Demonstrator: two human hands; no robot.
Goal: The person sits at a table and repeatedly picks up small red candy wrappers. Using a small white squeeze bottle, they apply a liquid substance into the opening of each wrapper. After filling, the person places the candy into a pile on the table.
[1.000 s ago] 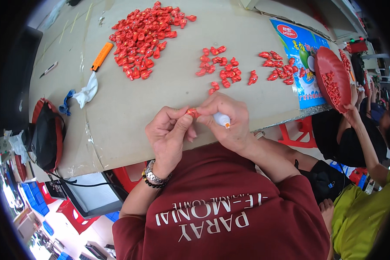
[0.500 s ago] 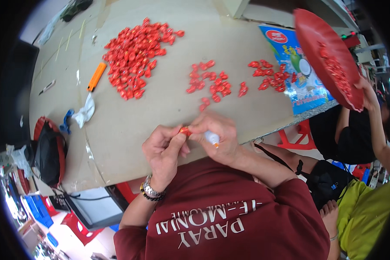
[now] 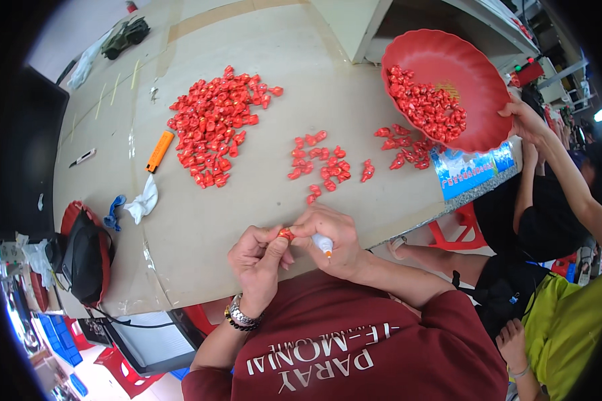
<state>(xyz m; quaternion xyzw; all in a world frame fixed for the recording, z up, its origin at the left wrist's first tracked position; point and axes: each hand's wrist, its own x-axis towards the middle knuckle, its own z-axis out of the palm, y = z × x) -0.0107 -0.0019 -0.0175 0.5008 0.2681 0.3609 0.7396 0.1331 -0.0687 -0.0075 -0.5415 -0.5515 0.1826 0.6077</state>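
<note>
Left hand (image 3: 257, 257) and right hand (image 3: 331, 237) (holding a white tube (image 3: 323, 244)) pinch one small red piece (image 3: 286, 234).

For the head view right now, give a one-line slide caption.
Both hands, left hand and right hand, pinch a red piece; right also holds a white tube.

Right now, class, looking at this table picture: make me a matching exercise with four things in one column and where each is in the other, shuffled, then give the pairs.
Things:
1. bowl
2. orange cutter
3. white cloth
4. small red piece

Places:
A. pinched between the left hand and right hand
B. lying left of the big red pile
C. held tilted over the table by another person's hand
D. on the table near its left edge, beside a blue scrap

Pairs: 1-C, 2-B, 3-D, 4-A
</note>
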